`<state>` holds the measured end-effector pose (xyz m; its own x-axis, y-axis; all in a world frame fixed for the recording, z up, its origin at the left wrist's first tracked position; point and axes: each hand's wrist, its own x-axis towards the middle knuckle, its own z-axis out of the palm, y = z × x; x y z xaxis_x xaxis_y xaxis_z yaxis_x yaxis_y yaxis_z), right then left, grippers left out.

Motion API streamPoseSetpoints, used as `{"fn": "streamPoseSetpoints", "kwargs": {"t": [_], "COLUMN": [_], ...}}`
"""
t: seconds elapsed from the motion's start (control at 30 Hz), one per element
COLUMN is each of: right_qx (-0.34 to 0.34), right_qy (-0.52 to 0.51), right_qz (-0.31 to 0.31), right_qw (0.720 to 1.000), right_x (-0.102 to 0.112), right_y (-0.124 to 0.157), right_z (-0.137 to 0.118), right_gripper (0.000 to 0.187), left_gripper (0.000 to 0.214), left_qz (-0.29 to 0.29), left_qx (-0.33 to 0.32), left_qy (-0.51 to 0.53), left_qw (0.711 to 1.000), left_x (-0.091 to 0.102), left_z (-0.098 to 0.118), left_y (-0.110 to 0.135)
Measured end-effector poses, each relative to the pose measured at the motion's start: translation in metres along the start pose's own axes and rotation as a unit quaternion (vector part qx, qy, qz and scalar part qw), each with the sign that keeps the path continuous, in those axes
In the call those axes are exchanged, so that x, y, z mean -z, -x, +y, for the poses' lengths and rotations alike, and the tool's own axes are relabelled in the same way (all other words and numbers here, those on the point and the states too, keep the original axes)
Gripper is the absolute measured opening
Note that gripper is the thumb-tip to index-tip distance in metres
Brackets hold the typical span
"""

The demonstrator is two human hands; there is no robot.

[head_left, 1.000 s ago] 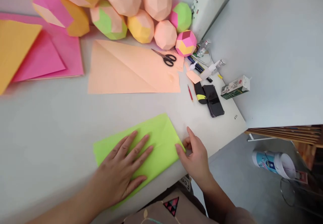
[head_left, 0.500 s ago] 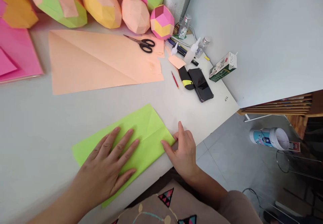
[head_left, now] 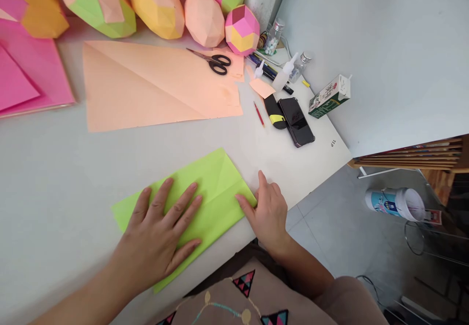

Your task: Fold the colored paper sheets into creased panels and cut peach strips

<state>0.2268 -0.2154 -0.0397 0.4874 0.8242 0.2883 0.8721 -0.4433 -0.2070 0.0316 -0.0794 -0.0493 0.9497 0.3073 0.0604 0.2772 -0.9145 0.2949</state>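
Note:
A folded sheet of bright green paper lies slanted near the table's front edge, with crease lines across its right part. My left hand rests flat on the left half of it, palm down and fingers spread. At the right corner, my right hand has its thumb on top of the paper and the other fingers curled at the edge, the index finger pointing away from me. The fingertips under that corner are partly hidden.
Behind the green sheet lies peach paper with black-handled scissors on it. A phone, a red pen refill, a glue bottle and a carton stand or lie right. Pink paper and faceted paper shapes are at the back.
My left hand's fingers have spread a little wider and shifted slightly on the green paper. The whole view has moved slightly; the right hand keeps its place at the corner.

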Motion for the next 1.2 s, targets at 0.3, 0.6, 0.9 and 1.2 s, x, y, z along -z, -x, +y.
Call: {"fn": "streamPoseSetpoints", "kwargs": {"t": [0.3,0.6,0.9,1.2], "right_qx": [-0.012,-0.011,-0.01,-0.011], "right_qy": [-0.083,-0.125,-0.088,-0.041], "right_qz": [0.001,0.005,-0.013,-0.007], "right_qw": [0.996,0.992,0.996,0.999], "right_x": [0.0058,0.0035,0.0052,0.0034], "right_y": [0.0097,0.0083,0.0058,0.0071], "right_z": [0.0042,0.0055,0.0034,0.0041], "right_gripper": [0.066,0.058,0.055,0.065], "left_gripper": [0.084,0.079,0.077,0.08], "left_qz": [-0.012,0.007,0.011,0.007], "left_qx": [0.011,0.01,0.007,0.014], "left_qy": [0.011,0.005,0.002,0.003], "left_qw": [1.0,1.0,1.0,1.0], "left_x": [0.0037,0.0015,0.0028,0.0026], "left_z": [0.0014,0.0016,0.0022,0.0019], "left_y": [-0.0005,0.0009,0.0004,0.0028]}}
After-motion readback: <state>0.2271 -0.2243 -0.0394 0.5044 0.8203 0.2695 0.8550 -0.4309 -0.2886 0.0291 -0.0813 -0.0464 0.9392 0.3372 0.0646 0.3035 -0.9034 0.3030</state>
